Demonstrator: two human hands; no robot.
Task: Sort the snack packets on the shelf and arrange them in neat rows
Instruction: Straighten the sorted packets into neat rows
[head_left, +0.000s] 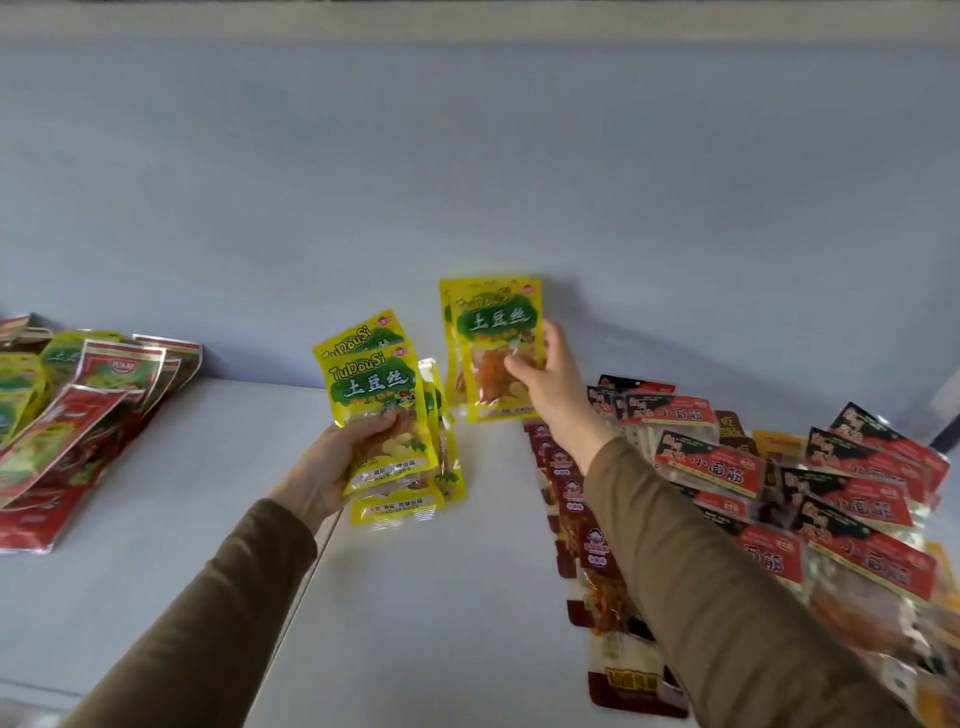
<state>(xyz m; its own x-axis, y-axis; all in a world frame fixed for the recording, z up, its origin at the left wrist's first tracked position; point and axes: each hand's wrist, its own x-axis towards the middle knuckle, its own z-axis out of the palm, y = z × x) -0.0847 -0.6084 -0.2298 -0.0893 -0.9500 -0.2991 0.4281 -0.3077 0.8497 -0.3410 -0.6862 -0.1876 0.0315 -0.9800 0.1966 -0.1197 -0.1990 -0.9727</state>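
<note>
My left hand grips a fanned stack of yellow-green potato-strip packets a little above the white shelf. My right hand pinches the lower right of more yellow-green packets, which stand upright against the back wall with their bottom edge on the shelf. The two bunches are apart, the right one farther back.
A loose heap of red and green packets lies at the left. Red-and-black packets are piled at the right, with a line of dark red packets running toward me under my right sleeve. The pale back wall rises behind.
</note>
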